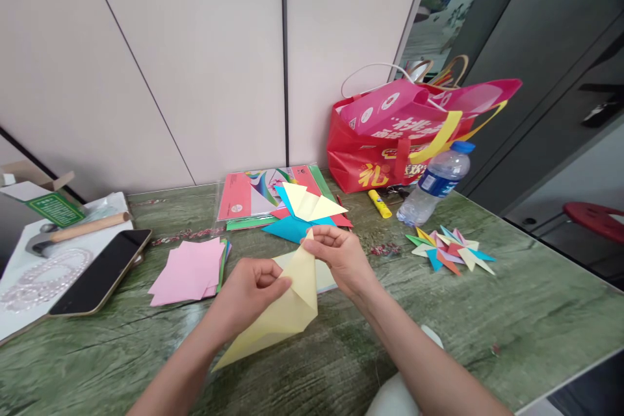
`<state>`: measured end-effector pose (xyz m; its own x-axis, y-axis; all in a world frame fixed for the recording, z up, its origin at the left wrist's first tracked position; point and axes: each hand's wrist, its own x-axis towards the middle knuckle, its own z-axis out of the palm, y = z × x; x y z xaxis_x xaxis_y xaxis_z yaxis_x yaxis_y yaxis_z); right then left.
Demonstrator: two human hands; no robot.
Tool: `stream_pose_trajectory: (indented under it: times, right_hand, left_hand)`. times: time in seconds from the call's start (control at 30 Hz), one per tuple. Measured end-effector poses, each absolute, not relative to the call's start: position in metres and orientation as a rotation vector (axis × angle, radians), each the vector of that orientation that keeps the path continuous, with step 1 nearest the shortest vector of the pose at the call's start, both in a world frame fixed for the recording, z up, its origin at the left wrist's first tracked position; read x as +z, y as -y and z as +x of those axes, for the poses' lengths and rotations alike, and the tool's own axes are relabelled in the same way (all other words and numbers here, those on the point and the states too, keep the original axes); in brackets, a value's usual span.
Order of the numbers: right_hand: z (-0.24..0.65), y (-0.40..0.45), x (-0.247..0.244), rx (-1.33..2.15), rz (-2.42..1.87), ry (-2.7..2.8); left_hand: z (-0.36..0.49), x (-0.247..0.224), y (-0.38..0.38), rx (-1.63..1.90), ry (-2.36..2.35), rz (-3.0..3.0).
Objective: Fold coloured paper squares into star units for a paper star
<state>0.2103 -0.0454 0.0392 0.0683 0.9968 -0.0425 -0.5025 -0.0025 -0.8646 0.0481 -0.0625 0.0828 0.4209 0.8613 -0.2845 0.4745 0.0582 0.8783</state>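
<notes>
My left fingers (276, 281) and right fingers (322, 244) pinch closed on the yellow paper (287, 312), whose long axis slants from near-left, narrow tip pointing toward the blue paper (288, 228).

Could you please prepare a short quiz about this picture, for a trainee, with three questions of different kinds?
1. Which colour is the folded paper held by the left hand and right hand? A) red B) pale yellow C) purple
2. True or false: the phone is left of the pink-topped paper stack.
3. Complete: the cap on the bottle is ____.

Key: 1. B; 2. true; 3. blue
</notes>
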Motion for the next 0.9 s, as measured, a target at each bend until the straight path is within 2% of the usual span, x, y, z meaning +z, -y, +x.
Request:
stream_pose_trajectory:
  times: [0.9]
  right_hand:
    - [0.2141,0.0467,0.0442,1.456,-0.814,0.730]
  left_hand:
    - [0.0477,0.0854,0.0631,0.453,-1.220,1.590]
